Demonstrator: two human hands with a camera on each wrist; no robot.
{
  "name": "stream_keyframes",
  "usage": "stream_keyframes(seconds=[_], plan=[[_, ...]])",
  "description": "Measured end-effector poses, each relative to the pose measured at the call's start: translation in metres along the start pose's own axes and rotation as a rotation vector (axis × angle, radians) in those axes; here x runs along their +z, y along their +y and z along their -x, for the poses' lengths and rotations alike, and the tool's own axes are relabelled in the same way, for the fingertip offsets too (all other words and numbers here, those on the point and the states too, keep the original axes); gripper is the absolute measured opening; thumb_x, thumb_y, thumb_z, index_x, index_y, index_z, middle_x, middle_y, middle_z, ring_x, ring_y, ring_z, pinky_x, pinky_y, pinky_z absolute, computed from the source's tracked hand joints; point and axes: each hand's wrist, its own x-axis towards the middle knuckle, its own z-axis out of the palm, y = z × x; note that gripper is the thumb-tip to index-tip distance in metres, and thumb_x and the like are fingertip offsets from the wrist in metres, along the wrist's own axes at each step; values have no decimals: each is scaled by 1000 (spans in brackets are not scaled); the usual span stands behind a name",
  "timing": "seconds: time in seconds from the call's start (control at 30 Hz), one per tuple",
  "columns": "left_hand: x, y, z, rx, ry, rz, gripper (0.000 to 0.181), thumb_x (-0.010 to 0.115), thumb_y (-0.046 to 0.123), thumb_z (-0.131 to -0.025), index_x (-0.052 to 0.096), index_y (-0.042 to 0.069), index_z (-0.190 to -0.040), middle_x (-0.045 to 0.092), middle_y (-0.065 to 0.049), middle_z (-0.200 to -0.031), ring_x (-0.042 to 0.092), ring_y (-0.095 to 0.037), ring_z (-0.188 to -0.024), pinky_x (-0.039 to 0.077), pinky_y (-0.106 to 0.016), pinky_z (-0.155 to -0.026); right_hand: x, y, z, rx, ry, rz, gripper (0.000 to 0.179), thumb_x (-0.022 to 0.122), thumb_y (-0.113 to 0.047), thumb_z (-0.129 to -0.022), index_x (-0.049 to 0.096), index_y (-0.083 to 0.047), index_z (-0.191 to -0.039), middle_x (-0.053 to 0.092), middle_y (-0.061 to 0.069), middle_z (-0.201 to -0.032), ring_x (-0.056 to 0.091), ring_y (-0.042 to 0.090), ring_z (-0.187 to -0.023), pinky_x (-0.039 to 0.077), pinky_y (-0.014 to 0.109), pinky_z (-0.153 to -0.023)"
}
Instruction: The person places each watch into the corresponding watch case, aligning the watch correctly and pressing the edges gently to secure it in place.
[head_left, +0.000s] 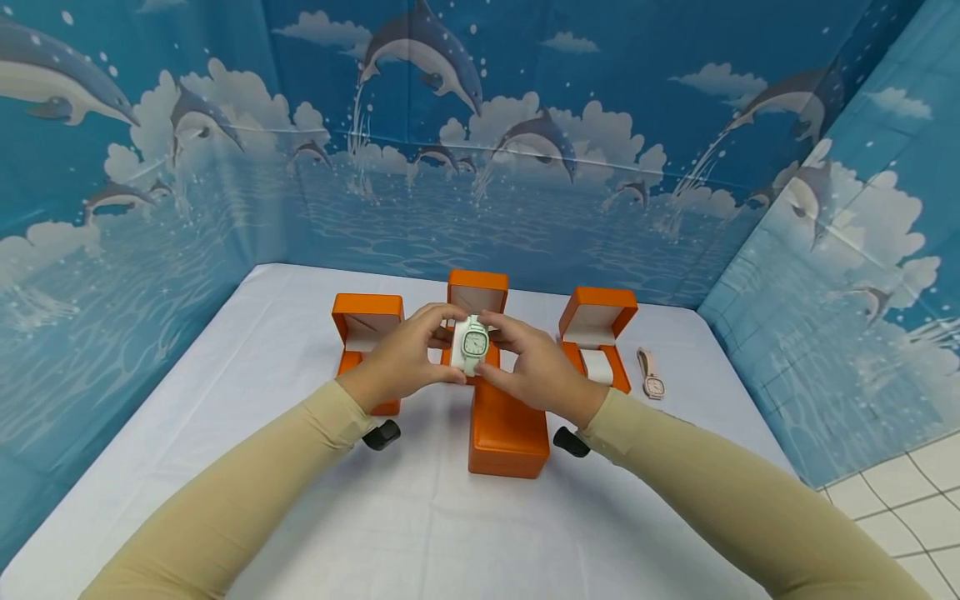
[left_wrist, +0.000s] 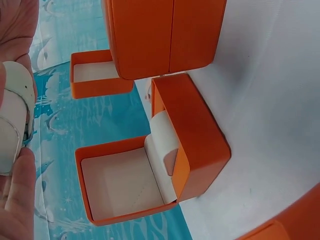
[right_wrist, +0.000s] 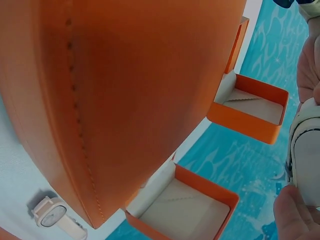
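A pale green wristwatch (head_left: 475, 342) with a squarish dial is wrapped round a white cushion (head_left: 458, 343), held up above the table. My left hand (head_left: 397, 354) grips it from the left side, thumb low and fingers at the top. From the right, my right hand (head_left: 540, 367) holds it the same way. Just behind it stands an open orange watch box (head_left: 477, 281), its lower part mostly hidden by the hands. In the right wrist view the cushioned watch (right_wrist: 306, 150) appears only in part at the edge.
A closed orange box (head_left: 510, 442) stands nearer me, below the hands. Open orange boxes stand at the left (head_left: 367, 306) and right (head_left: 600, 298); the right one contains a white cushion (head_left: 597, 367). A pink-strapped watch (head_left: 653, 385) lies on the white tablecloth (head_left: 247, 367) at the far right.
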Motion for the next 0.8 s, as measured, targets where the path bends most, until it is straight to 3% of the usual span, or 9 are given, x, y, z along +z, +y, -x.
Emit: stream_keyframes(seconds=[0.33,0.8], plan=[[0,-2,-1,10,-8,4,88,90,12,-83,46,10,-159,48,-6,-152,67,-22,-120,56,-37,-108,1,0,-3,-5,1,8,72,83,-18,-93,47,-7,-155,60,11,-148,68,26,-129,55,42,-108],[1,-3,-2,-11,-15,-11,83,90,14,-84,49,12,-156,46,-3,-156,67,-21,-122,56,-37,-108,2,3,-4,-2,1,10,73,83,-18,-93,46,-8,-156,60,11,-149,67,25,-130,55,42,-109]])
